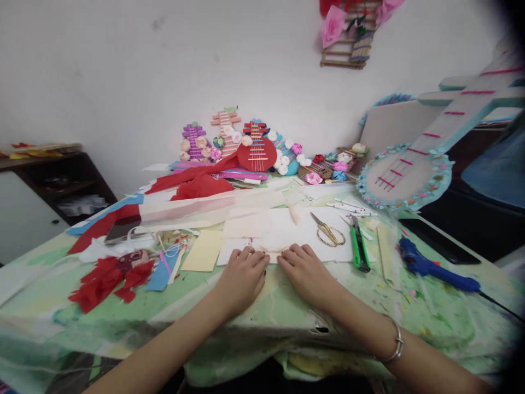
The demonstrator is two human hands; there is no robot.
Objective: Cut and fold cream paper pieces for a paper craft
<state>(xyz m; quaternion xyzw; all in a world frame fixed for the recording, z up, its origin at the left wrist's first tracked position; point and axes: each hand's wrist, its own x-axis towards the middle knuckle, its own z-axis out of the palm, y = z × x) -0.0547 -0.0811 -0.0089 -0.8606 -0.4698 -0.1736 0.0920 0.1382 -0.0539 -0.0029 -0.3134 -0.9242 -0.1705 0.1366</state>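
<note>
My left hand and my right hand are close together at the front of the table, fingers curled down. Between them runs a narrow piece of pale cream paper, gripped at its two ends. Fingertips and thumbs are partly hidden behind my knuckles. Beneath lies a white sheet. Gold-handled scissors rest on this sheet, beyond my right hand. Further right is a green utility knife. A yellow paper piece lies to the left of my left hand.
At the right are a blue glue gun with its cord, a black phone and a large pipa-shaped craft. Smaller decorated instruments line the wall. Red crepe paper and scraps lie at the left.
</note>
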